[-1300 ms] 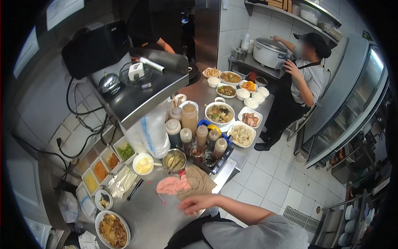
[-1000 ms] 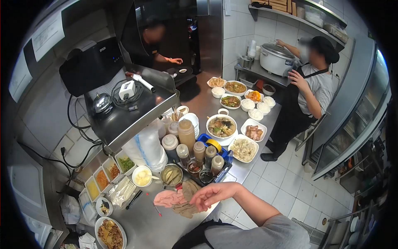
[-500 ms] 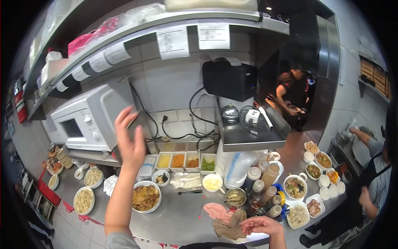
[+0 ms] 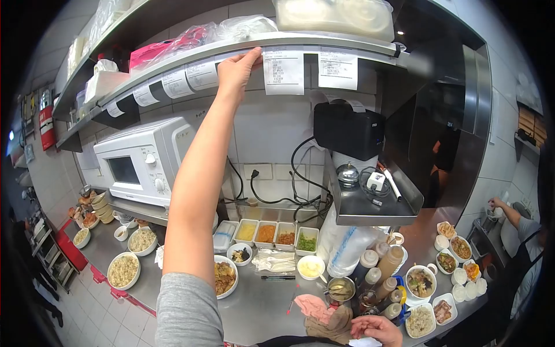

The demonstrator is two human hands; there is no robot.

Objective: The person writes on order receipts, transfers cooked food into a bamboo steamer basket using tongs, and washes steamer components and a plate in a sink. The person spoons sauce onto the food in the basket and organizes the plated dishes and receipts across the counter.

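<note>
My left hand (image 4: 236, 72) is raised to the shelf edge, its fingers pinched at the upper left corner of a printed paper slip (image 4: 284, 72) that hangs there. Another slip (image 4: 338, 69) hangs to the right of it. Low over the counter's front edge is my right hand (image 4: 377, 329), fingers loosely curled beside a brown cloth (image 4: 330, 325); whether it holds anything is unclear. A pink cloth (image 4: 314, 306) lies against the brown one. Behind my left forearm, a bowl of meat (image 4: 225, 276) is partly hidden.
A white microwave (image 4: 139, 159) stands left. Sauce bottles (image 4: 390, 260), a metal pot (image 4: 340, 289) and topping trays (image 4: 267, 232) line the counter (image 4: 254, 318). Filled dishes (image 4: 420, 321) sit at the right, near a co-worker in a black apron (image 4: 523, 260). Rice bowls (image 4: 124, 270) stand left.
The view has swung left and up from the right side of the counter. My left hand came into view, rose to the shelf and closed at the slip. My right hand stays low near the cloths.
</note>
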